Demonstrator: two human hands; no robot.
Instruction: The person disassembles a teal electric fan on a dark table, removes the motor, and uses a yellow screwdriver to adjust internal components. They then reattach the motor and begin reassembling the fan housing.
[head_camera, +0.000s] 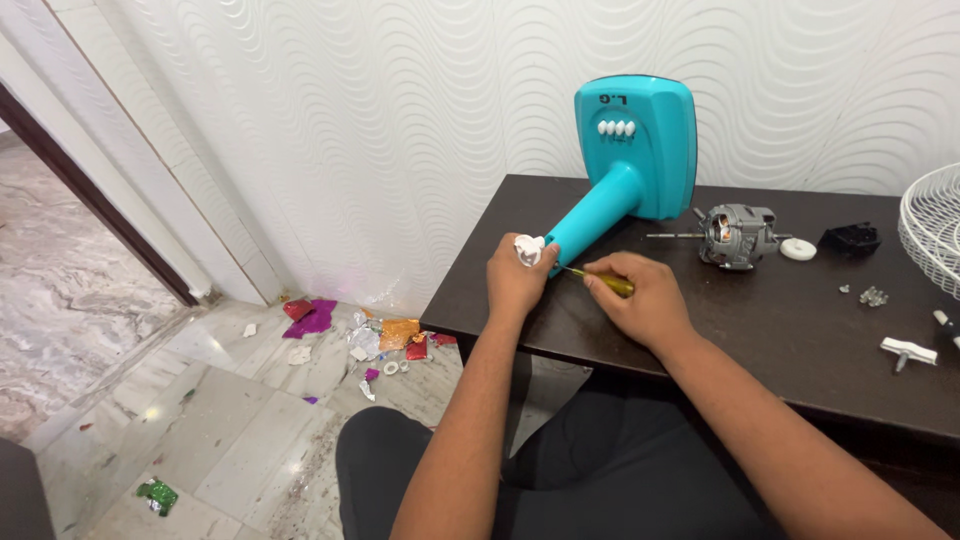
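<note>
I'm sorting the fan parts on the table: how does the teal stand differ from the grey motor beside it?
The teal stand is much larger than the grey motor. The stand is smooth plastic; the motor is bare metal with a thin shaft sticking out. The left hand grips the stand's neck, while the motor lies untouched. Both rest on the dark table.

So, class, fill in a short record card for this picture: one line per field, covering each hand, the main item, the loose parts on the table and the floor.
Left hand: grips white end of the turquoise fan stand
Right hand: holds yellow-handled screwdriver, tip at that end
Table: dark wood
Loose parts: grey motor, white grille, black part
Floor: coloured foil scraps
</note>
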